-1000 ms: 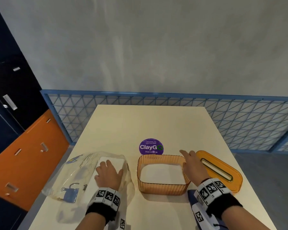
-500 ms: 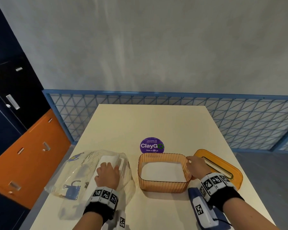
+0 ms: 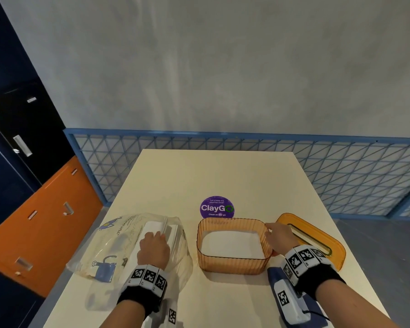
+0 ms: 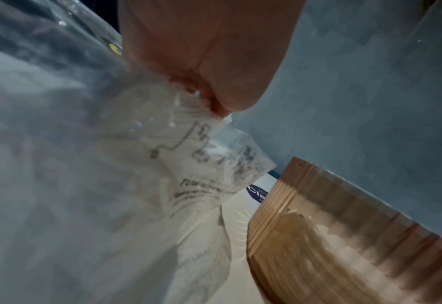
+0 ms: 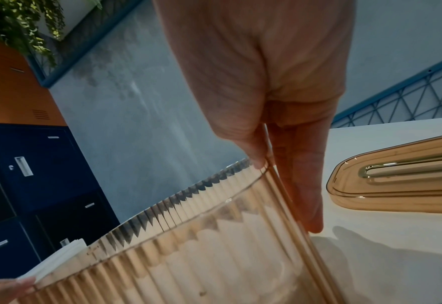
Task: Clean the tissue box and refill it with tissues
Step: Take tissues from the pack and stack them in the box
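1. Judging by its thin ribbed amber walls, the tissue box point(image 3: 233, 245) is probably light, stiff and somewhat slick, so it could skate on the table point(image 3: 223, 176) if pushed. Its rim is the natural place to take hold, with thumb inside and fingers outside.
2. That is the hold the right hand point(image 3: 279, 239) has: in the right wrist view the thumb lies inside the right wall and the straight fingers point(image 5: 302, 174) press down its outer face, pinching the rim.
3. The box stands upright near the front of the table, lid off, with a white layer on its bottom; whether that is tissue or the table seen through cannot be told.
4. The tissue pack point(image 3: 133, 245), a clear printed plastic bag with a white stack inside, lies just left of the box. It looks soft, crinkly and slippery; the film would likely slide over the stack, so the tissues are better gripped as a bundle.
5. The left hand point(image 3: 154, 248) rests on the pack with fingers curled, bunching film and white sheets in a pinch, as the left wrist view shows.
6. The amber lid point(image 3: 317, 235) with its slot lies flat, just right of the right hand.
7. A purple sticker point(image 3: 217, 207) sits just behind the box.
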{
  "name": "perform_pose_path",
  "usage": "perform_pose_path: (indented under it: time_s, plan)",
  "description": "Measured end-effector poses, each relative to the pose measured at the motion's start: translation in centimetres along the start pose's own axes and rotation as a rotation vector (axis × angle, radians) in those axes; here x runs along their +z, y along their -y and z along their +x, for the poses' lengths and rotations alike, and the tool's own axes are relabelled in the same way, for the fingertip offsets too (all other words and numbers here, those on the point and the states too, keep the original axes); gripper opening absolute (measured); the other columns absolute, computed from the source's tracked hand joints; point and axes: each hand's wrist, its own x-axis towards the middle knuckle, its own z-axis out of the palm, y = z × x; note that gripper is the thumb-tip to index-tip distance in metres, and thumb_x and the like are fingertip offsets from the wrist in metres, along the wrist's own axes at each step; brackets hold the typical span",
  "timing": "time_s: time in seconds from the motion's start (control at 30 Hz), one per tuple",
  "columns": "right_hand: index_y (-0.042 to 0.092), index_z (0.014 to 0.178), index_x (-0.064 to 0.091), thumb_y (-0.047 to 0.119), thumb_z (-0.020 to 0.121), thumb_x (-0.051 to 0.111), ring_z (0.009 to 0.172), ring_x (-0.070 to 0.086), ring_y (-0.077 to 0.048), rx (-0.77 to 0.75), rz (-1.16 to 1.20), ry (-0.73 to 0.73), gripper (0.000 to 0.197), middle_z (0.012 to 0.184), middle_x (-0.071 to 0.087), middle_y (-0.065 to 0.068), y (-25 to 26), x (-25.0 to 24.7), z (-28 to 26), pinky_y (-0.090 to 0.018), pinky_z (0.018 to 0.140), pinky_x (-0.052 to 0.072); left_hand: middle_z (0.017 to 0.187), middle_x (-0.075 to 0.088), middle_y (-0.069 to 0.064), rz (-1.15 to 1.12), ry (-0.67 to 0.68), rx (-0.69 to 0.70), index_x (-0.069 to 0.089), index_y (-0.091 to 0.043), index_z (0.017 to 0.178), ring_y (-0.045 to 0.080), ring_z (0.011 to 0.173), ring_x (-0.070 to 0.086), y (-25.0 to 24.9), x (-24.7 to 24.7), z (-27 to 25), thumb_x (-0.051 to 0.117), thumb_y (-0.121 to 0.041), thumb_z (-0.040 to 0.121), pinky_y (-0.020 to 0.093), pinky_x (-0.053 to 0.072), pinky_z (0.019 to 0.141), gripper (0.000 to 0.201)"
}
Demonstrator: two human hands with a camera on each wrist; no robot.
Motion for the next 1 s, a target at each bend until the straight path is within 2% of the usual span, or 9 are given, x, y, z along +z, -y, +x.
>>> perform_pose_path:
  time_s: [0.27,0.37,0.43,0.53,0.67,0.77,0.87,0.93,1.0]
  plan:
    - [0.001,0.134,0.045,0.016,0.1,0.033,0.126,0.049,-0.028,-0.004,-0.034,0.06,0.039,0.139,0.049,-0.015,0.6,-1.1,-0.2,-0.032,0.102,0.04,0.114,0.059,0.024,-0.076,-0.086,0.016,0.057,0.009,0.106,0.035,0.107,0.056,0.3,-2.5,-0.1,0.027,-0.007,0.1,0.039,0.042,0.092,0.035]
    - [0.005,0.142,0.034,0.022,0.101,0.035,0.128,0.045,-0.028,-0.064,0.008,-0.071,0.045,0.138,0.049,-0.017,3.0,-2.9,-1.0,-0.032,0.102,0.038,0.108,0.06,0.021,-0.095,-0.204,0.086,0.057,0.006,0.102,0.035,0.101,0.058,0.3,-5.0,-1.5,0.029,-0.011,0.101,0.041,0.044,0.086,0.033]
    - [0.006,0.134,0.048,0.025,0.1,0.038,0.111,0.056,-0.024,-0.188,0.183,-0.143,0.041,0.127,0.059,-0.016,5.9,-4.0,-1.9,-0.033,0.092,0.044,0.101,0.059,0.017,-0.117,-0.304,0.169,0.055,0.003,0.099,0.035,0.094,0.059,0.2,-6.7,-2.7,0.03,-0.015,0.101,0.039,0.045,0.077,0.031]
    - [0.002,0.12,0.057,0.039,0.098,0.038,0.077,0.064,-0.023,-0.221,0.677,0.22,0.047,0.104,0.068,-0.015,11.4,-4.3,-3.5,-0.034,0.069,0.053,0.095,0.058,0.012,-0.094,-0.429,0.304,0.056,-0.002,0.096,0.031,0.081,0.06,-0.4,-8.3,-4.5,0.032,-0.019,0.101,0.037,0.045,0.064,0.03]
    - [0.001,0.124,0.045,0.063,0.09,0.033,0.082,0.068,-0.038,-0.09,1.044,0.794,0.072,0.11,0.064,-0.024,16.6,-3.7,-4.8,-0.037,0.066,0.059,0.093,0.065,0.003,-0.036,-0.483,0.498,0.062,-0.008,0.098,0.021,0.069,0.065,-0.6,-8.4,-6.4,0.035,-0.025,0.098,0.027,0.046,0.049,0.032]
    - [-0.003,0.127,0.045,0.057,0.091,0.04,0.086,0.068,-0.038,-0.112,1.051,0.917,0.07,0.105,0.065,-0.023,18.7,-3.4,-5.1,-0.04,0.072,0.06,0.097,0.07,-0.001,0.044,-0.52,0.657,0.068,-0.011,0.101,0.011,0.081,0.065,0.6,-6.8,-7.0,0.035,-0.027,0.093,0.018,0.047,0.063,0.037]
    - [-0.002,0.12,0.05,0.032,0.094,0.052,0.078,0.067,-0.028,-0.108,1.01,0.907,0.043,0.095,0.064,-0.017,19.9,-3.2,-5.0,-0.037,0.07,0.061,0.109,0.07,0.006,0.006,-0.524,0.775,0.064,-0.008,0.11,0.015,0.1,0.06,2.0,-4.9,-7.2,0.032,-0.024,0.099,0.023,0.047,0.08,0.038]
    - [0.002,0.11,0.054,0.015,0.095,0.051,0.075,0.065,-0.021,-0.162,0.94,0.863,0.02,0.092,0.063,-0.011,20.3,-2.8,-5.0,-0.031,0.064,0.058,0.116,0.067,0.007,0.008,-0.488,0.822,0.057,-0.011,0.118,0.017,0.107,0.054,2.6,-4.6,-7.6,0.025,-0.027,0.102,0.028,0.045,0.084,0.039]
    - [0.004,0.104,0.054,0.002,0.094,0.047,0.078,0.06,-0.019,-0.256,0.941,0.784,0.013,0.092,0.061,-0.009,20.6,-2.5,-4.9,-0.028,0.068,0.051,0.128,0.059,0.004,-0.002,-0.443,0.848,0.049,-0.017,0.125,0.017,0.119,0.046,3.1,-4.8,-8.1,0.022,-0.033,0.102,0.03,0.039,0.094,0.039]
